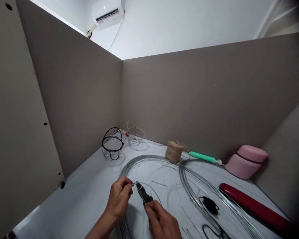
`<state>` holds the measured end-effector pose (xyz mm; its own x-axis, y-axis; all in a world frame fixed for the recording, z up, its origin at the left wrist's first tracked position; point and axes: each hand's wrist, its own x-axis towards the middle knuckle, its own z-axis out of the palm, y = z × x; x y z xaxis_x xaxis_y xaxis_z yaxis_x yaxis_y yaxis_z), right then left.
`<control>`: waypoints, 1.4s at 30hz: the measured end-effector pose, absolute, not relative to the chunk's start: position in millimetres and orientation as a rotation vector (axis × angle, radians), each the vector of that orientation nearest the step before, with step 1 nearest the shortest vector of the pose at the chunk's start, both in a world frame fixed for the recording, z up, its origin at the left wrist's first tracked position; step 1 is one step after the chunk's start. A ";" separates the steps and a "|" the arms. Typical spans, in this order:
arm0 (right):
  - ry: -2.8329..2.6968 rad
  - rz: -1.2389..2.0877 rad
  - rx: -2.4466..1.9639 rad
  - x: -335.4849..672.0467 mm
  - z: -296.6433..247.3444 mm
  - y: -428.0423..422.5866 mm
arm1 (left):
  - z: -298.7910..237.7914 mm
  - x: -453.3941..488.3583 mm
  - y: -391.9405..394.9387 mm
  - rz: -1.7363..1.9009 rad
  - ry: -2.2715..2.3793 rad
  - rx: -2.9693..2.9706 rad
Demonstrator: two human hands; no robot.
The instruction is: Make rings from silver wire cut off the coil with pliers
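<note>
My left hand (pixel 119 196) is pinched shut on the end of a thin silver wire (pixel 133 183). My right hand (pixel 161 223) grips black-handled pliers (pixel 144 194), and their narrow jaws reach toward that wire end, close to my left fingertips. I cannot tell whether the jaws touch the wire. A large loose coil of silver wire (pixel 149 156) lies on the white table (pixel 84 199) around and beneath my hands.
Toward the back corner stand a round black-and-silver wire frame (pixel 112 144) and a pale wire piece (pixel 136 134). A twine spool (pixel 174 151), green-handled tool (pixel 204 157), pink container (pixel 246 162), dark red long object (pixel 254 207) and black wire bundle (pixel 209 205) lie nearby. Grey walls enclose the table.
</note>
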<state>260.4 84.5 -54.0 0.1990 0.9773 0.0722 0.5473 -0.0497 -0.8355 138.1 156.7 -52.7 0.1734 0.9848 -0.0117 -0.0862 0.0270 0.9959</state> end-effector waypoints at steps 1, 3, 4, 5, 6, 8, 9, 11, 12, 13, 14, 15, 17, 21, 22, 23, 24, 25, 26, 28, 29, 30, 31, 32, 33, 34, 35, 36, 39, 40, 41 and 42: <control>-1.433 0.738 -1.689 260.2 -52.3 84.5 | -51.9 139.1 154.3 1.080 1.005 1.185; -1.413 0.786 -1.652 259.2 -49.8 84.3 | -50.4 140.2 150.8 1.068 0.960 1.128; -1.411 0.804 -1.638 258.7 -48.9 84.2 | -49.5 140.3 149.8 1.069 0.936 1.097; -1.411 0.820 -1.629 258.3 -48.4 84.0 | -48.5 140.2 149.2 1.061 0.909 1.072; -1.413 0.836 -1.622 258.1 -48.2 83.9 | -47.5 139.8 149.1 1.049 0.885 1.052; -1.412 0.854 -1.613 257.8 -48.6 83.5 | -45.7 138.7 149.4 1.025 0.855 1.022; -1.409 0.856 -1.609 257.6 -49.1 83.3 | -45.1 138.3 149.6 1.023 0.852 1.011; -1.401 0.847 -1.607 257.1 -51.1 83.0 | -44.6 138.0 150.2 1.031 0.863 0.977; -1.396 0.841 -1.611 256.7 -52.4 83.1 | -44.7 138.3 150.4 1.030 0.874 0.957; -1.388 0.832 -1.615 256.3 -54.0 83.3 | -44.8 138.8 150.6 1.023 0.882 0.940; -1.378 0.822 -1.618 255.8 -55.6 83.5 | -45.0 139.4 150.9 1.018 0.892 0.925; -1.367 0.815 -1.620 255.3 -57.1 83.9 | -45.1 140.0 151.2 1.015 0.901 0.913; -1.339 0.805 -1.622 254.3 -59.4 84.5 | -45.1 141.1 151.8 1.026 0.921 0.895; -1.319 0.836 -1.600 252.5 -59.4 84.5 | -44.2 141.6 153.3 1.053 0.945 0.909; -1.311 0.842 -1.593 252.2 -58.9 84.4 | -44.1 141.5 153.5 1.052 0.947 0.919; -1.300 0.845 -1.587 251.9 -58.3 84.3 | -44.1 141.5 153.7 1.047 0.945 0.928; -1.285 0.840 -1.584 251.8 -57.9 84.2 | -44.3 141.5 153.8 1.040 0.934 0.934; -1.275 0.834 -1.582 251.8 -57.5 84.3 | -44.6 141.6 153.9 1.032 0.918 0.938; -1.272 0.838 -1.581 252.0 -57.3 84.4 | -45.0 141.7 153.9 1.026 0.903 0.941; -1.267 0.849 -1.578 252.7 -57.3 84.8 | -45.6 141.6 153.9 1.008 0.873 0.940; -1.266 0.857 -1.575 253.3 -57.4 85.1 | -45.8 141.4 153.9 0.997 0.861 0.937; -1.263 0.865 -1.574 253.8 -57.5 85.4 | -45.9 141.0 154.0 0.986 0.854 0.934; -1.263 0.873 -1.573 254.4 -57.6 85.6 | -45.9 140.5 154.1 0.973 0.847 0.931; -1.267 0.880 -1.572 254.9 -57.6 85.8 | -45.8 139.8 154.3 0.958 0.833 0.930; -1.277 0.887 -1.572 255.4 -57.5 85.9 | -45.6 139.1 154.6 0.944 0.819 0.931; -1.291 0.893 -1.575 255.7 -57.2 86.0 | -45.4 138.3 154.9 0.933 0.810 0.935; -1.305 0.898 -1.579 256.1 -56.9 85.9 | -45.3 137.7 155.3 0.922 0.807 0.945; -1.314 0.897 -1.584 256.4 -56.5 85.9 | -45.2 137.1 155.6 0.915 0.811 0.960; -1.320 0.902 -1.588 256.9 -55.9 85.9 | -45.8 136.9 156.2 0.924 0.858 1.027; -1.320 0.915 -1.583 257.1 -56.2 86.2 | -46.5 137.2 156.2 0.931 0.873 1.058; -1.318 0.926 -1.579 257.1 -56.7 86.6 | -47.6 137.8 156.1 0.940 0.884 1.090; -1.308 0.936 -1.578 257.2 -57.5 87.2 | -48.9 138.5 156.2 0.950 0.888 1.119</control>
<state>257.2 87.2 -57.5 0.1690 0.9853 -0.0239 0.3404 -0.0812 -0.9368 138.5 156.2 -48.9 0.3425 0.9343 -0.0990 -0.1614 0.1624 0.9734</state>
